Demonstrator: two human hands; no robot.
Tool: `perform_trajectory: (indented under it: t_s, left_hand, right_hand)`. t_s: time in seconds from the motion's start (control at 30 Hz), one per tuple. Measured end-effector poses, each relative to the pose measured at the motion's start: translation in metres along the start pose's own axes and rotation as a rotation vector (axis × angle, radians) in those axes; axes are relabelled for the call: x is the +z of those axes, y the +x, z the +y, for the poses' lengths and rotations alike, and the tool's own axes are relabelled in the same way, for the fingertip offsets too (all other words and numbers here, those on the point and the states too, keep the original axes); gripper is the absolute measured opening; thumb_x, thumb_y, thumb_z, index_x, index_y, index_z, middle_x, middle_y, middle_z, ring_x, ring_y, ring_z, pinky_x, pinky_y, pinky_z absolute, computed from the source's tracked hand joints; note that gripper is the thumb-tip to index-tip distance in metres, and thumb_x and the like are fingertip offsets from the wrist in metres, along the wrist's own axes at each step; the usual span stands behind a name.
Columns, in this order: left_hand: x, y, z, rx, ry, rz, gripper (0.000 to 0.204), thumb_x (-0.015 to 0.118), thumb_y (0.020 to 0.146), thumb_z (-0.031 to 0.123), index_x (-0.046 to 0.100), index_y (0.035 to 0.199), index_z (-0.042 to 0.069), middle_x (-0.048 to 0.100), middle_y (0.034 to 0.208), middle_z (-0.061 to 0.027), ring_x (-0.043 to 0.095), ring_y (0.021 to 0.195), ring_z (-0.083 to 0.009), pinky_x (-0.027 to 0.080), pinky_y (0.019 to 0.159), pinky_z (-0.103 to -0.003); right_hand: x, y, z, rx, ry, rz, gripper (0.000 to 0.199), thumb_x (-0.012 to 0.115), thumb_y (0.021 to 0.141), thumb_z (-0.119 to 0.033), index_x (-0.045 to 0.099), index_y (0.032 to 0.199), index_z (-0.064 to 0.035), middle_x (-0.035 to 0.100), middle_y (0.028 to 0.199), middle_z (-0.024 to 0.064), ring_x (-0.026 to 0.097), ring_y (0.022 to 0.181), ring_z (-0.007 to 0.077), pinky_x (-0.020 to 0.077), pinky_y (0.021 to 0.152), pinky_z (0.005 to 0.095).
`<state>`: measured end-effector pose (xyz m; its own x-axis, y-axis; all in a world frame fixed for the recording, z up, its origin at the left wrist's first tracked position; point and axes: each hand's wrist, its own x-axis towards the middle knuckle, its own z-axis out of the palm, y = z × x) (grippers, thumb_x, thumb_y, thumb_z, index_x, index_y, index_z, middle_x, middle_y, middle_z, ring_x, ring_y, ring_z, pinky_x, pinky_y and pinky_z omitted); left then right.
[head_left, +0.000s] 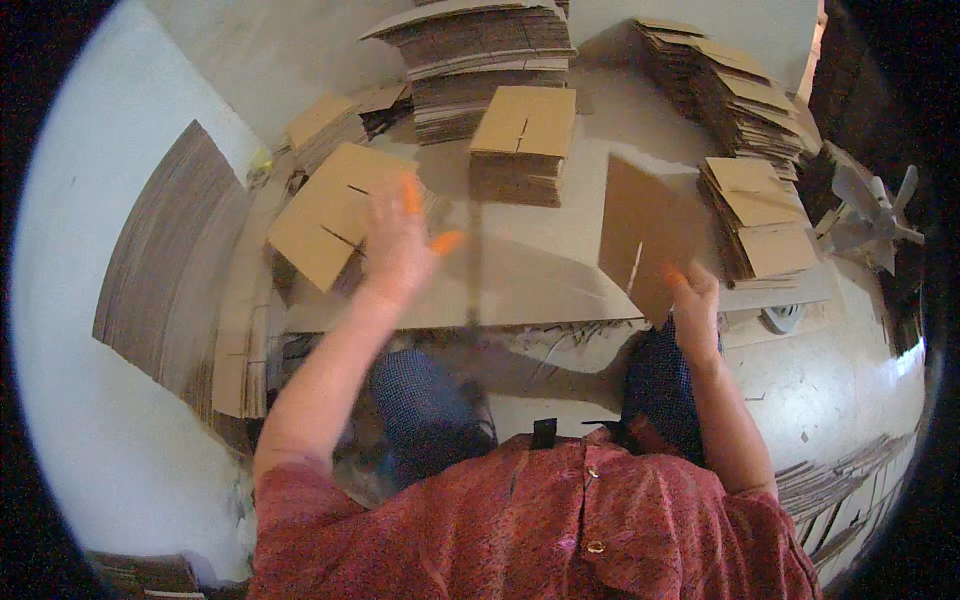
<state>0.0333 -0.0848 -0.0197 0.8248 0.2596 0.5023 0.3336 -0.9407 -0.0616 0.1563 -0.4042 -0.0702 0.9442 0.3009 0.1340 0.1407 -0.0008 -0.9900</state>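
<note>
My left hand (400, 240) is over the near right edge of a stack of slotted cardboard sheets (325, 205) at the left of the low table. Its fingers are stretched out, with orange coverings on some fingertips, and it is slightly blurred. In my right hand (693, 290) a single brown cardboard sheet (650, 225) with one pale slot stands tilted above the table's right part. The thumb and fingers pinch its lower right edge. Between the hands, farther back, sits a neat block of slotted cardboard pieces (525, 120).
A tall pile of cardboard (490, 60) rises behind the low table (520, 285). Leaning stacks of sheets (765, 195) line the right side. Beyond them stands a small fan (875, 210). A large curved stack (170, 270) rests against the left wall. More strips (840, 490) lie on the floor.
</note>
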Motion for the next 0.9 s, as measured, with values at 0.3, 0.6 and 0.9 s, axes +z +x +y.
perform_trajectory:
  t_s: [0.3,0.6,0.9]
  left_hand:
    - [-0.014,-0.001,-0.084,-0.193,0.17,-0.359,0.021,0.051,0.083,0.017,0.057,0.084,-0.003,0.06,0.078,-0.0226,0.059,0.079,-0.0388,0.047,0.068,-0.046]
    - [-0.032,0.033,-0.127,-0.29,-0.307,-0.087,0.023,0.058,0.081,0.02,0.059,0.074,-0.002,0.057,0.066,-0.0189,0.051,0.055,-0.028,0.04,0.054,-0.038]
    - [-0.051,0.031,0.039,-0.012,-0.623,-0.368,0.024,0.057,0.083,0.023,0.064,0.087,0.0,0.064,0.077,-0.0155,0.059,0.072,-0.0223,0.045,0.067,-0.033]
  right_hand:
    - [0.008,-0.009,-0.005,0.028,-0.47,-0.151,0.024,0.062,0.08,-0.011,0.059,0.094,0.0081,0.065,0.088,0.0119,0.057,0.078,0.0153,0.0451,0.07,0.032]
    - [0.013,-0.017,0.022,-0.302,-0.111,-0.022,0.014,0.066,0.079,-0.006,0.062,0.089,0.0028,0.064,0.084,0.0112,0.052,0.07,0.0125,0.0444,0.061,0.0293]
    - [0.035,-0.026,-0.061,-0.507,0.157,-0.08,0.021,0.058,0.082,-0.001,0.058,0.103,0.0017,0.059,0.096,0.0043,0.053,0.088,0.0122,0.0432,0.074,0.0256]
